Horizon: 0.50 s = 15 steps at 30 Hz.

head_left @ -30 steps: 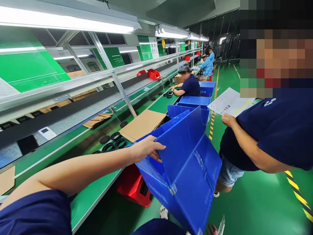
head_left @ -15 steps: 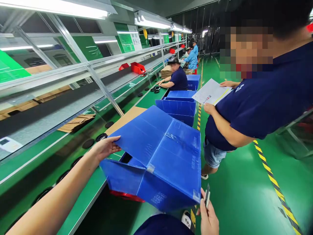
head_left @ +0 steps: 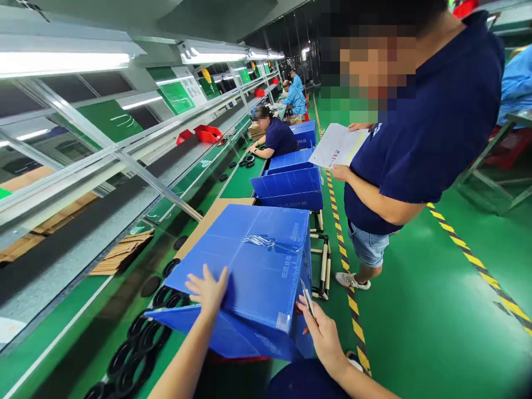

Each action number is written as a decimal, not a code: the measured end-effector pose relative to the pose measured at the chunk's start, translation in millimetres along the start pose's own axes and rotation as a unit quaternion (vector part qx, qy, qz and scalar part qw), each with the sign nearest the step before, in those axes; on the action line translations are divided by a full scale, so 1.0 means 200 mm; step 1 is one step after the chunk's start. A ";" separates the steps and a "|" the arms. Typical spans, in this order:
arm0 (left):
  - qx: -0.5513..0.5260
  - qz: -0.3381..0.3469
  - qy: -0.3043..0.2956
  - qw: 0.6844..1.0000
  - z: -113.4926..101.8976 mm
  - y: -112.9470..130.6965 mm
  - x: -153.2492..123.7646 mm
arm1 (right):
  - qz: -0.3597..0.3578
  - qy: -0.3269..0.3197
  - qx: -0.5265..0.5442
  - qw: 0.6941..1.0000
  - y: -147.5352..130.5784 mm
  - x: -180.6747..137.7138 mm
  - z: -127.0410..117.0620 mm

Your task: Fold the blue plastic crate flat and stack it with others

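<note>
We see the blue box point(head_left: 257, 266) at the edge of the green surface point(head_left: 236, 185), its flaps folded shut. Our left hand point(head_left: 209, 290) lies flat and open on a flap; our right hand point(head_left: 322, 332), beside the box's corner, is closed around a small knife point(head_left: 306, 297). A person point(head_left: 419, 122) stands nearby with a paper point(head_left: 337, 145).

left hand point(head_left: 208, 291) flat on blue box point(head_left: 257, 260) flap | right hand point(head_left: 322, 332) at 5 o'clock gripping thin blade point(head_left: 306, 296) | black rings point(head_left: 137, 346) on worktop point(head_left: 62, 343) at 8 o'clock
</note>
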<state>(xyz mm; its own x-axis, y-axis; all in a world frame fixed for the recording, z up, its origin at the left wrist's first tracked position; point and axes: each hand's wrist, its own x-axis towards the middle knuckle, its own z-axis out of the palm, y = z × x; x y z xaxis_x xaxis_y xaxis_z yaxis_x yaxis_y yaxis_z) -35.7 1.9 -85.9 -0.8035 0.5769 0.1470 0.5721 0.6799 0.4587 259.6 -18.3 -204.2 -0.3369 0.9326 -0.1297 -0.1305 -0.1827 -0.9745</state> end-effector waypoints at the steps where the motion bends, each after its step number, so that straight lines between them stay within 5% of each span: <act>1: 0.034 0.027 -0.008 0.999 0.05 0.02 -0.05 | 0.005 -0.003 0.004 1.000 0.01 0.01 0.00; 6: 0.175 0.192 -0.189 0.947 0.24 0.11 -0.24 | 0.031 -0.046 0.065 0.996 0.06 0.11 -0.05; 11: 0.228 0.190 -0.200 0.934 0.28 0.11 -0.23 | 0.012 0.010 -0.050 0.999 0.13 0.31 -0.24; 15: 0.226 0.180 -0.215 0.933 0.27 0.08 -0.18 | -0.079 -0.007 -0.168 0.983 0.18 0.47 -0.34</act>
<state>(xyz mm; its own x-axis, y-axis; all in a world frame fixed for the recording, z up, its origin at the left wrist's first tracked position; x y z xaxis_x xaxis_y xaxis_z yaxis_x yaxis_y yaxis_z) 11.2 17.9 -131.4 -0.4606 0.8673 -0.1889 0.8816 0.4717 0.0157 286.8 83.0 -264.3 -0.3494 0.9365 0.0289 0.1320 0.0798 -0.9880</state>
